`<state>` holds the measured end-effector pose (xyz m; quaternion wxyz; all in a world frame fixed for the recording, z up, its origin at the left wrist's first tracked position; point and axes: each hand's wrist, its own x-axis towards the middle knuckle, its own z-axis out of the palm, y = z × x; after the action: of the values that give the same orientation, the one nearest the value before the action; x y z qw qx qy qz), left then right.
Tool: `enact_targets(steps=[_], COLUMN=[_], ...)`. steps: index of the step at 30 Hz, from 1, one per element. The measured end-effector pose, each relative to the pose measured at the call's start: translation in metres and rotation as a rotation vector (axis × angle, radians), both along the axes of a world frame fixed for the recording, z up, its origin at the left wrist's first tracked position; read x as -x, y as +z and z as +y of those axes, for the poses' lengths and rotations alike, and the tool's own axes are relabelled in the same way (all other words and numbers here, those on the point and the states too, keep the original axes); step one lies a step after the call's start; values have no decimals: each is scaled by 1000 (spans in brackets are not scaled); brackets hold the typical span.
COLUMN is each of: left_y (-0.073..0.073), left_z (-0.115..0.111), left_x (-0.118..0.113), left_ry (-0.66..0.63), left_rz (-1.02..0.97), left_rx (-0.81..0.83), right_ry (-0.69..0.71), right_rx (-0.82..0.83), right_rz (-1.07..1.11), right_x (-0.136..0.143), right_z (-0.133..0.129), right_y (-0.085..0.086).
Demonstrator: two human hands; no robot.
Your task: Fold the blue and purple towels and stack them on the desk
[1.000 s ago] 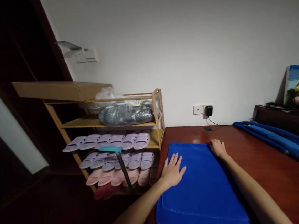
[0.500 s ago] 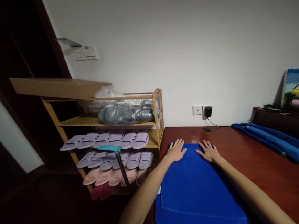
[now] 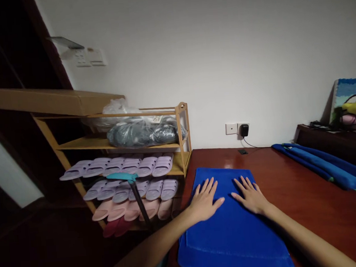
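Observation:
A folded blue cloth (image 3: pixel 232 236) lies flat on the reddish-brown wooden table (image 3: pixel 310 205), its layers slightly offset along the near edge. On the cloth's left side rests my left hand (image 3: pixel 204 201), palm down with the fingers spread. My right hand (image 3: pixel 249 194) lies flat toward the right edge of the same cloth, fingers apart. Neither hand grips anything. Beyond the fingertips, the cloth's far edge shows uncovered.
More folded blue cloths (image 3: pixel 325 165) lie at the table's right, beside a dark raised ledge (image 3: pixel 320 138). At left stands a wooden rack (image 3: pixel 183 141) of lilac and pink slippers (image 3: pixel 163 164), with a turquoise-topped handle (image 3: pixel 122 177) before it. A black plug (image 3: pixel 244 130) sits in the wall.
Both hands have slid back toward me over the cloth, the left one further, uncovering its far edge. The view has shifted slightly to the right.

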<state>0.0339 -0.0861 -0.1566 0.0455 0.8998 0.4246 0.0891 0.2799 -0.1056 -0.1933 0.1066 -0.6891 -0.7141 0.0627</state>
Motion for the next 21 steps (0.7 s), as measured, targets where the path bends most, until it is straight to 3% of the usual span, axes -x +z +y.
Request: enact_targets(steps=[3,8,15,18,21], left_y=[-3,4,4,2,-2], left_z=[-21,-35,-71,-67,-52], left_x=[8,14,42,41,34], left_ry=[-37,-21,-154,-131,-98], left_rz=[43,29,25,37,51], left_rx=[48,10,40,44,45], right_ry=[38,50,147,181,206], right_rx=[-18,-33,-46,-61,-44], right_rz=[-46,-14,10,3,2], right_x=[3,7,15,14,10], right_z=[-16,-30,-96,-94,-72], right_y=[-2,14,4,3,6])
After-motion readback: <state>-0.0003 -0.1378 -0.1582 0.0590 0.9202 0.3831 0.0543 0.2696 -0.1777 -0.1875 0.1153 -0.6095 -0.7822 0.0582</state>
